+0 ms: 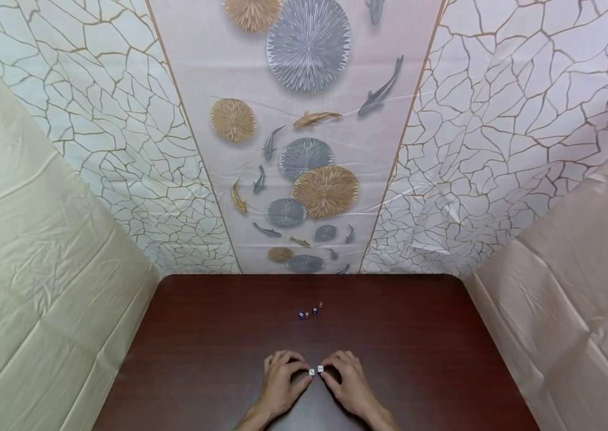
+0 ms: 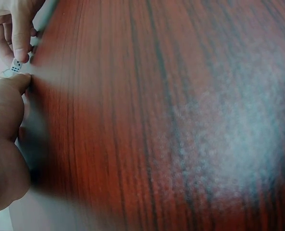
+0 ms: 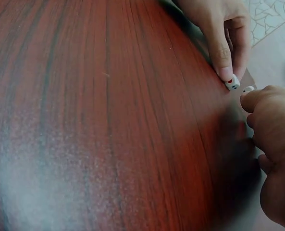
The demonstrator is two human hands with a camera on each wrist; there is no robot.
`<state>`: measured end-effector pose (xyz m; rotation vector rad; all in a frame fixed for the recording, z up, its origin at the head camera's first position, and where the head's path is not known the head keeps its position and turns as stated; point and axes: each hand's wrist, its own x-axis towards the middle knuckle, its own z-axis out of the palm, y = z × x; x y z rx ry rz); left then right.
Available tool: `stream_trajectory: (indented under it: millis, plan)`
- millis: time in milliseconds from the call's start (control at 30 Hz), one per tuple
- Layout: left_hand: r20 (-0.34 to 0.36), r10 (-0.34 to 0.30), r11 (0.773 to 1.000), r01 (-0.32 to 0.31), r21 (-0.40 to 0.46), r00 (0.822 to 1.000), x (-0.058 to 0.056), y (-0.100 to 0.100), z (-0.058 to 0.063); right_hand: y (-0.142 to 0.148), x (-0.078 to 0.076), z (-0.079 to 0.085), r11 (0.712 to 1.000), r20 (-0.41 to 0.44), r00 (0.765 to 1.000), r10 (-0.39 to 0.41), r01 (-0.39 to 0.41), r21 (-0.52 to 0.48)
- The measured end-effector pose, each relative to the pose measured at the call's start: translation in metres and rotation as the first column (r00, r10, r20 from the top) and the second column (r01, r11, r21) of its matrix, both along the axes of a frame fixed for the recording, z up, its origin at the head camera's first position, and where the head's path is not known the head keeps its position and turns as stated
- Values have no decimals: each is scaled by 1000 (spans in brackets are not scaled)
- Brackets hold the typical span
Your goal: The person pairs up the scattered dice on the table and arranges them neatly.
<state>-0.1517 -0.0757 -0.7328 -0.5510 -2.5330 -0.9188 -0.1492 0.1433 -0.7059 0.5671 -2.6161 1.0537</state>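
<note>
Die point(image 1: 311, 372) pinched by left hand point(image 1: 280, 383), second die point(image 1: 320, 369) by right hand point(image 1: 352, 384), roughly midway between tabletop point(image 1: 201, 341) side edges. Probably light, rigid, slick; grip opposite faces.

Fish-printed backdrop point(image 1: 304, 129), apparently cloth

Two dice point(image 1: 311, 372) between left grip point(image 1: 280, 383), right grip point(image 1: 352, 386); four other dice point(image 1: 314, 310) behind (on table point(image 1: 201, 347)).
</note>
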Motion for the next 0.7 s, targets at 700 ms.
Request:
stream_trajectory:
  millis: [700]
  plan:
    - [-36,4,1000,-4,7,999,0,-2,-4,-6,-1,-8,1000,-124,992,17,-15,21]
